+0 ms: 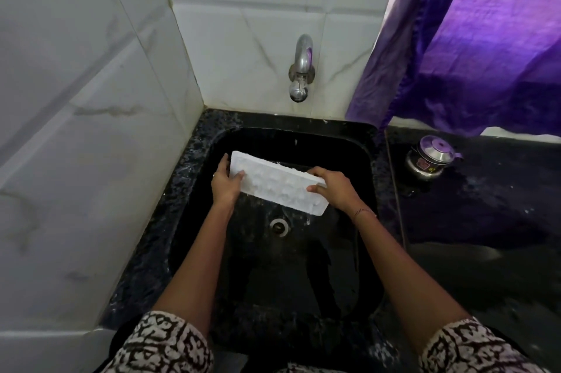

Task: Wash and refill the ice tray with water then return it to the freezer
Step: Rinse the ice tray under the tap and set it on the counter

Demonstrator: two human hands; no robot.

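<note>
Two hands hold a white ice tray (277,183) over a black sink (209,160), below and slightly left of the wall tap (300,69). To the left of the tap, the left hand (226,183) clasps the tray's left end, thumb on top. On the right, the right hand (335,186) clasps its other end. The tray is tilted, its cups facing up, pale and wet-looking. No stream shows from the tap, so this looks like the washing or draining stage. Next, the tray probably needs levelling under running water to fill. A steel pot (432,158) stands on the dark bench, right of the tap.
</note>
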